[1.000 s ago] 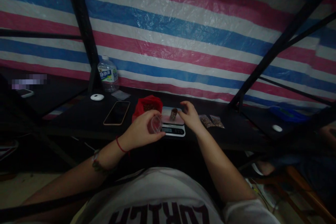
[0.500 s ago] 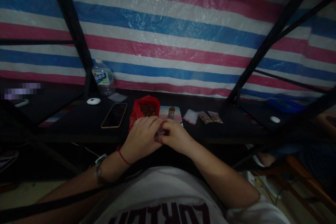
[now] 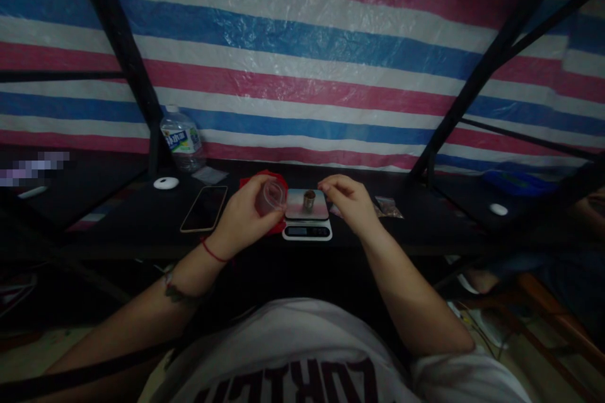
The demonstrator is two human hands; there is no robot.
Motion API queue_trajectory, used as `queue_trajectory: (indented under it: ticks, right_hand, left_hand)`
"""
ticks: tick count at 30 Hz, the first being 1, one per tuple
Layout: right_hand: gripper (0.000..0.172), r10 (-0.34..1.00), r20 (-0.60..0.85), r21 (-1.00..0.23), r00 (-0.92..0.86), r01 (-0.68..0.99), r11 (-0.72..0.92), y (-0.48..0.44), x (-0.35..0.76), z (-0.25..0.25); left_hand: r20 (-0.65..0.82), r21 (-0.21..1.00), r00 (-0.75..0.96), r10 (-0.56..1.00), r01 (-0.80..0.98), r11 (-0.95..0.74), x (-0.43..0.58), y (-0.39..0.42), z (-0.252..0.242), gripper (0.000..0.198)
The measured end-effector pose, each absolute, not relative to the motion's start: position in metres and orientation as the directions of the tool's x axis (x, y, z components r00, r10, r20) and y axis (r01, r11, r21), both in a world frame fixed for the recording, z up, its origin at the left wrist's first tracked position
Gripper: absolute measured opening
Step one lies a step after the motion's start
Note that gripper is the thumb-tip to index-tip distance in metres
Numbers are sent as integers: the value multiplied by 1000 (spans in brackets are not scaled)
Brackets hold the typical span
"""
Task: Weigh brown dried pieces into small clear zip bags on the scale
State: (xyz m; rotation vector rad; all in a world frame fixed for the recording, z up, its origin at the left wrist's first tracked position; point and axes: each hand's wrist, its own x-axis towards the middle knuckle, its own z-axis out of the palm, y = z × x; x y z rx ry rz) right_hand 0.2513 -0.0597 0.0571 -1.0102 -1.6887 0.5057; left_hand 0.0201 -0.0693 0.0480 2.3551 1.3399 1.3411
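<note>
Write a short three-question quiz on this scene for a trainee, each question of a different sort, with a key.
1. True or false: the left hand holds a small clear cup.
2. What stands on the platform of the kitchen scale? A) the water bottle B) a small brown container C) the phone
3. Fill in: the right hand hovers just to the ____ of the scale, fingers pinched.

Key: 1 true; 2 B; 3 right
</note>
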Motion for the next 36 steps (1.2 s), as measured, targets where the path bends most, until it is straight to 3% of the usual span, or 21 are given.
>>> queue_trajectory:
  ticks: [4,11,19,23,28,36]
  right_hand:
    - [23,842,539,-754,-8,442,487,-21,269,30]
    - [41,909,413,-806,61,489,333,30,275,-7]
    - [43,897,436,-798,70,491,350,37,281,-29]
    - [46,917,397,-798,47,511,319,32,280,-35]
    - [47,918,395,-790,26,520,325,29,278,-39]
    - [41,908,417,-709,-39,611,351,34,277,-43]
  left_hand:
    - [617,618,129,776,531,-580,25,-37,55,44]
    - [560,680,170,811,465,-568,51,2,29,41]
    - [460,684,259,850,507,-525,34,-1,-4,50]
    - [394,767,140,908,495,-409,23,7,-10,44]
    - [197,825,46,979,532,-190,15,18,-17,51]
    - [184,810,6,983,565,-155,14,20,-18,45]
